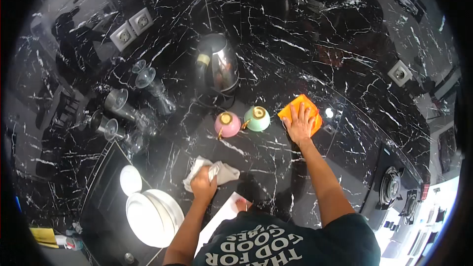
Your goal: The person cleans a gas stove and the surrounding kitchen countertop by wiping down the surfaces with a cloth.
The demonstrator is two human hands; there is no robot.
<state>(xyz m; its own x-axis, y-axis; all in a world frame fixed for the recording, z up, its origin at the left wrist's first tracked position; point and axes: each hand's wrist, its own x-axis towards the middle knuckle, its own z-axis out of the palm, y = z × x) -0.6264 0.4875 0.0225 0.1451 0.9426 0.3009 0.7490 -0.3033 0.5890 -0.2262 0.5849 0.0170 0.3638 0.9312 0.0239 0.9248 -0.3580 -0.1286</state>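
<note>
My left hand (203, 185) is closed around a crumpled white cloth (225, 173) on the black marbled counter. Further right and higher up, my right hand (299, 124) lies flat with spread fingers, palm down on a folded orange cloth (301, 101). Between the two hands and towards the wall, a pink cup (231, 129) and a pale green cup (258, 123) stand upside down, their gold bases up. Neither hand touches these cups.
An electric kettle (224, 66) stands behind the cups. Several upturned glasses (125, 111) are at the left. White plates (148, 219) lean at the lower left by a dark sink area. A gas hob (390, 187) is at the right; sockets (132, 29) sit on the wall.
</note>
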